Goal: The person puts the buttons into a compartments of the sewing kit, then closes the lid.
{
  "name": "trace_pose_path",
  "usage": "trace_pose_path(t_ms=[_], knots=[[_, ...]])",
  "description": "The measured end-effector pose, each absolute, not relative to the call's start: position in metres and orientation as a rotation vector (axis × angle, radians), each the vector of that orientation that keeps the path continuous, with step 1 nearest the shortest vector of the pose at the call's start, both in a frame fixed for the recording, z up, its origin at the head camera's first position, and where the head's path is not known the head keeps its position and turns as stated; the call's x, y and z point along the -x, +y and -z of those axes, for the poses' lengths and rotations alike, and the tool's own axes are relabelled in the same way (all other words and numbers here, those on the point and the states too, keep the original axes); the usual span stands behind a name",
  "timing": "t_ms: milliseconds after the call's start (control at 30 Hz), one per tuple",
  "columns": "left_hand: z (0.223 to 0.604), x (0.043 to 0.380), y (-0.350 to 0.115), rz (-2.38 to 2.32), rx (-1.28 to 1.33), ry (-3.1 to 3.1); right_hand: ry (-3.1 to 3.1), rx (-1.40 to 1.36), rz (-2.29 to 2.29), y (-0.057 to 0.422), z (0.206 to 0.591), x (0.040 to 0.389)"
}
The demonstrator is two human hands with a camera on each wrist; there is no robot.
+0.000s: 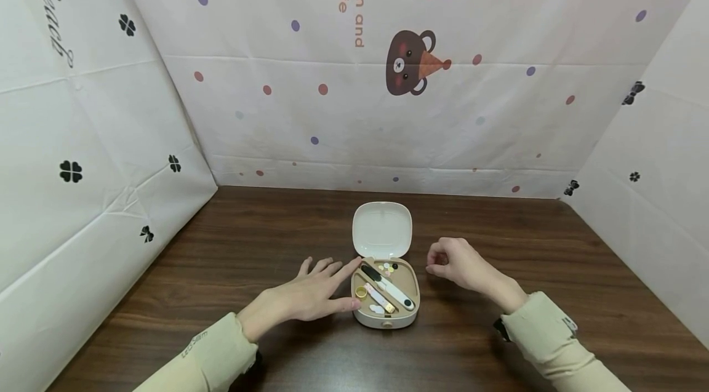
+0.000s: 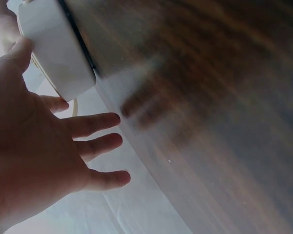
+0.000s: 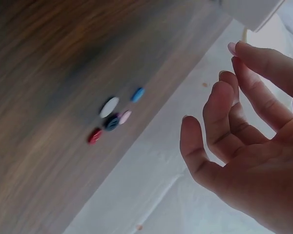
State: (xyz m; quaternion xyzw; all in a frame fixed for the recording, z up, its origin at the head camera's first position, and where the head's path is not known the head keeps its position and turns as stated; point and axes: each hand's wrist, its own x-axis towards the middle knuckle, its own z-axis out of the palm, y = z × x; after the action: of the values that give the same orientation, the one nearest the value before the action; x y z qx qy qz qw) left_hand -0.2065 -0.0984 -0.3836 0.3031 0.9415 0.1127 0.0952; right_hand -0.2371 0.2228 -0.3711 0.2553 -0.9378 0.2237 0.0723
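1. Small white case (image 1: 412, 316) is set, lid up, nr the middle of the dark wood table (image 1: 288, 355), btwn both hands.
2. Case's left rim is touched by L hand (image 1: 304, 296): fingers spread, thumb and index fingertip laid on the edge, nothing gripped.
3. R hand (image 1: 456, 263) is held just right of case, thumb and index tips brought close, other fingers bent; whether a small item is pinched can't be told.
4. In case: black-and-white tool (image 1: 389, 287) is laid diagonally; pink strip w/ gold end (image 1: 379, 297) and gold ring (image 1: 361, 292) are placed to its left; small btns (image 1: 388, 267) are grouped at the back.
5. In right wrist view, loose btns are seen on table nr R hand: white (image 3: 109, 107), blue (image 3: 137, 94), pink (image 3: 125, 117), dark (image 3: 112, 122), red (image 3: 94, 136).
6. Rear is covered by printed cloth (image 1: 343, 115) w/ bears + dots.
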Motion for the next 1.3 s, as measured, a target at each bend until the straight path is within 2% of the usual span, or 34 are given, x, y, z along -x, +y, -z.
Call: trace_pose_path(t_ms=[1300], knots=[[0.386, 0.207, -0.099, -0.342, -0.906, 2.8, -2.813, -0.93, -0.893, 0.176, 0.363, 0.229]])
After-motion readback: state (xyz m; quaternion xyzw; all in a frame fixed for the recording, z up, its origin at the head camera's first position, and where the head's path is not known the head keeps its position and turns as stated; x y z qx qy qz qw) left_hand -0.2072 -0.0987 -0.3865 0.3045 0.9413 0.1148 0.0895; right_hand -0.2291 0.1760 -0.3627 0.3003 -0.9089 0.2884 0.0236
